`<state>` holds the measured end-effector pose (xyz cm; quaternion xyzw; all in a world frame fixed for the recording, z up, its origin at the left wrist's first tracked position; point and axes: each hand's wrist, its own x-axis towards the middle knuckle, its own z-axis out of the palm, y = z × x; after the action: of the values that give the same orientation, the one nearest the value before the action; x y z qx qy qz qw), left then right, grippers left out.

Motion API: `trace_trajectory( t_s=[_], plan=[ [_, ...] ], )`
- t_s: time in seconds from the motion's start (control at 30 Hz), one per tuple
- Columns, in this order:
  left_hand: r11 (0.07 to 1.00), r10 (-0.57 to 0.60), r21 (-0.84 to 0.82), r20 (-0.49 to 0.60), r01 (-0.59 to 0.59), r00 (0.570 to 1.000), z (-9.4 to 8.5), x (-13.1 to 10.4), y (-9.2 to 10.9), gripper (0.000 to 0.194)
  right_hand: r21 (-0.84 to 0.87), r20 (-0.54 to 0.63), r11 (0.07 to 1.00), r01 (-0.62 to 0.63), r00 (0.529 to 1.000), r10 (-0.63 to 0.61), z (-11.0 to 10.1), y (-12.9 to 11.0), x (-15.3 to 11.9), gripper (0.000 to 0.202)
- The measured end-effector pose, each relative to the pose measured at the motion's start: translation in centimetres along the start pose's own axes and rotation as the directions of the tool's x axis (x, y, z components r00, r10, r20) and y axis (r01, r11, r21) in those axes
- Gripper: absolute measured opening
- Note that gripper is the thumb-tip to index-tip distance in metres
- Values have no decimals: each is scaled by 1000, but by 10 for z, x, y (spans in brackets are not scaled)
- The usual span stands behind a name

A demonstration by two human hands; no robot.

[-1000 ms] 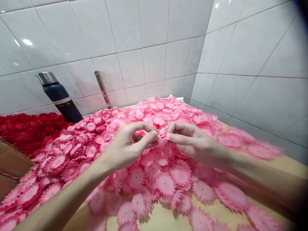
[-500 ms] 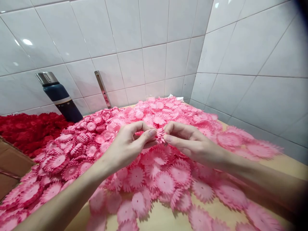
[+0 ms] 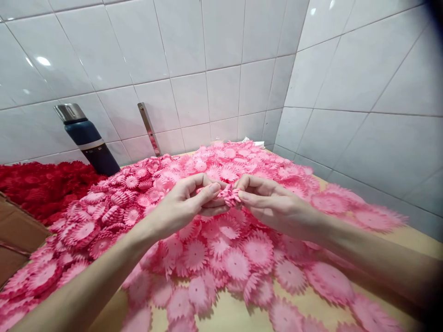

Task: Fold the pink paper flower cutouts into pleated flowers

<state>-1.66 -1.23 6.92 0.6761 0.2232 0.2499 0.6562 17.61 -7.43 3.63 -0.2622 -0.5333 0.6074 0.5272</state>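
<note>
My left hand [image 3: 187, 200] and right hand [image 3: 273, 203] both pinch a small pink frilly-edged flower piece [image 3: 229, 196] between them, over a heap of round pink fringed pieces [image 3: 236, 263] on the pale yellow tabletop [image 3: 235, 311]. A dark blue silver-capped bottle [image 3: 92, 143] is far left, beside a deep red pile [image 3: 44, 184].

No lettering or number can be read; the pale marks [image 3: 91, 151] on the blue bottle [image 3: 85, 133] may be print, too small to tell.
</note>
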Motion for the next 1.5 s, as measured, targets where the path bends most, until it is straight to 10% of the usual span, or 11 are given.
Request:
trace_trajectory(
  t_s=[0.3,0.8,1.23,1.5],
  plan=[
    [875,147,476,-99,-83,984,12,-7,6,26,-343,-63,936,74,993,-102,7,-1,-3,10],
    [865,144,484,8,-130,990,4,-4,6,15,-381,-56,923,46,996,-72,3,3,-4,15],
    [273,196,903,285,-332,938,5,-10,18,23,-448,-56,892,61,994,-96,9,0,-4,12],
    [431,195,842,263,-324,945,0,-8,20,27,-348,-12,937,28,999,-35,6,1,-6,9]
  ],
)
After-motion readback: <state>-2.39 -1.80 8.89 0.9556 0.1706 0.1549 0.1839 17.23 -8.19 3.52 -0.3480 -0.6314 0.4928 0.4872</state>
